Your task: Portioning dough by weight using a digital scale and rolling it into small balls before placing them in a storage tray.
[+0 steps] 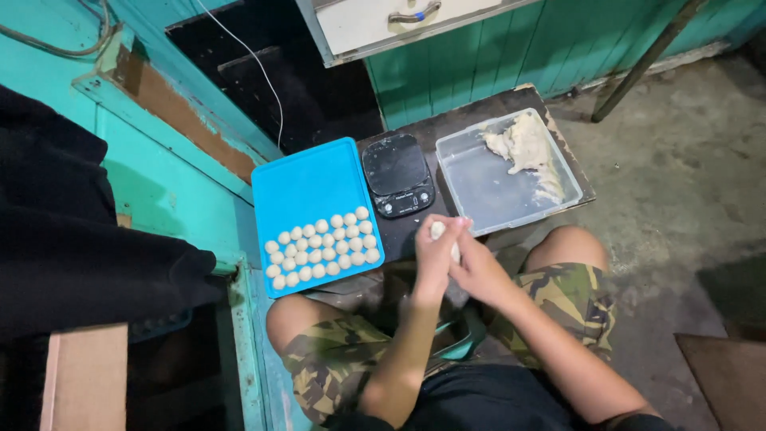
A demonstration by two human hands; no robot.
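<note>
Fingers of the left hand (435, 255) curled upward around a small pale lump of dough (437, 230), fingertips closed over its top. Right hand (477, 267) pressed against the left from the side, its fingers (461, 227) bent in to meet the same lump; the two hands close together on it, held above the knees, just in front of the low table's near edge.

Hidden or unclear: most of the dough lump is covered by the fingers, only a pale patch showing; its shape cannot be told. A teal object (459, 343) between the thighs is largely masked by the forearms.

Surface: small dark low table (487, 104) with worn edges. On it, left to right: a blue rectangular plastic tray (307, 179) holding rows of small round dough balls (323, 247) grouped at its near end, the far half bare; a black digital kitchen scale (397, 174) just beside it; a clear rectangular plastic container (495, 187) with a ragged mass of dough (525, 144) in its far corner.

Room: bare concrete floor (678, 183); teal painted wooden boards (479, 56); a white drawer front with a metal handle (413, 13), cut off at the top edge. The person sits low in camouflage shorts (570, 291).
</note>
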